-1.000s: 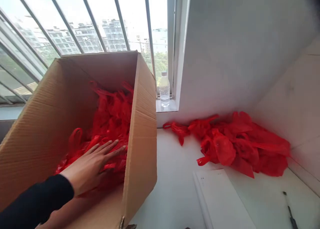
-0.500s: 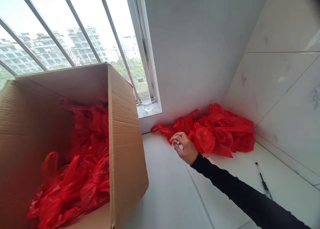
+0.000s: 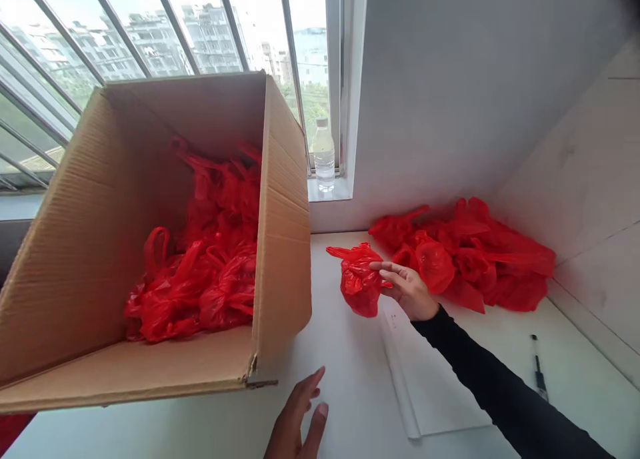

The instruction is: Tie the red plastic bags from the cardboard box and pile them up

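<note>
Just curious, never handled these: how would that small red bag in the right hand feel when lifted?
Probably floppy: the red bag sags crumpled from the right hand. Likely light, since a few fingertips carry it. The thin, glossy plastic may be somewhat slippery, and it should not roll.

My left hand [image 3: 299, 422] cut off by bottom edge, only fingers visible. Brown cardboard box [image 3: 280, 245] wall hides part of red plastic bags inside [image 3: 200, 272]. Small black pen [image 3: 539, 377] detail unreadable.

We find nothing legible: the small dark marks on the white paper sheet [image 3: 425, 372] are too tiny for us to read.
</note>
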A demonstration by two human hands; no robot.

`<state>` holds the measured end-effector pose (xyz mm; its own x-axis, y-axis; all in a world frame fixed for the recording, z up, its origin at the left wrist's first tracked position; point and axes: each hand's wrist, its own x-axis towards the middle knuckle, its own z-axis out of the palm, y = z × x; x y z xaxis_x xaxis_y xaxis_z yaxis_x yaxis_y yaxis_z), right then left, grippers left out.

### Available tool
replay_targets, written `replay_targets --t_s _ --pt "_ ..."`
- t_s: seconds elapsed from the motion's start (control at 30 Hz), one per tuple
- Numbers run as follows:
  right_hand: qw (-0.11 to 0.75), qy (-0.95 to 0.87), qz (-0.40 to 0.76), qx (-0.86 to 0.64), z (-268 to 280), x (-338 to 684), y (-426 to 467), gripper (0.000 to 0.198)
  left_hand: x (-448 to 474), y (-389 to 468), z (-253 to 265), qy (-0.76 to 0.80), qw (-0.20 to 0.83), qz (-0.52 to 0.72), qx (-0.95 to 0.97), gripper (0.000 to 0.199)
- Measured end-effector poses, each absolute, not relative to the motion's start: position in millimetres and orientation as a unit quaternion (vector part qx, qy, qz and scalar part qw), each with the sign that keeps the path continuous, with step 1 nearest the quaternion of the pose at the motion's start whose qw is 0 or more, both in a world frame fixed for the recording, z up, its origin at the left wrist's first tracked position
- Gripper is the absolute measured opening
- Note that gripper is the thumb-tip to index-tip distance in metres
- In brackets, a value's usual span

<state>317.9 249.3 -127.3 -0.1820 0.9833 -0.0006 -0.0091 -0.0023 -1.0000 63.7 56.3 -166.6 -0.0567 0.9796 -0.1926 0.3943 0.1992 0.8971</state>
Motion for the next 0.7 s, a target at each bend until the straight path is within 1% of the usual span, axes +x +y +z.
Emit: replay_targets --t_s 0.07,0.13,0.23,0.3,0.37,0.47,0.53,0.6,0.7 --pt "0.42 -0.501 0.613 -0.444 -131 332 206 0.036 88 61 -172 0.618 0.554 0.386 0.403 0.054" --pt "0.376 -0.465 0.661 -0.452 -139 341 172 0.033 112 66 -172 0.539 0.638 0.455 0.309 0.056" --pt "0.312 -0.438 0.699 -0.471 -155 348 144 0.033 140 67 -171 0.474 0.686 0.476 0.279 0.053" --pt "0.287 -0.446 0.693 -0.488 -164 354 138 0.035 150 63 -173 0.474 0.686 0.476 0.28 0.049" --pt "0.287 -0.47 0.655 -0.517 -167 362 134 0.034 153 56 -177 0.487 0.675 0.477 0.281 0.049" --pt "0.307 -0.509 0.579 -0.559 -159 369 126 0.023 150 44 -183 0.521 0.654 0.471 0.28 0.049" --pt "0.294 -0.547 0.552 -0.557 -150 367 119 0.019 146 36 -183 0.548 0.634 0.463 0.29 0.047" --pt "0.242 -0.634 0.515 -0.523 -143 360 112 0.015 143 29 -179 0.568 0.611 0.444 0.327 0.041" --pt "0.133 -0.783 0.41 -0.448 -145 346 108 0.016 132 19 -170 0.591 0.565 0.404 0.409 0.023"
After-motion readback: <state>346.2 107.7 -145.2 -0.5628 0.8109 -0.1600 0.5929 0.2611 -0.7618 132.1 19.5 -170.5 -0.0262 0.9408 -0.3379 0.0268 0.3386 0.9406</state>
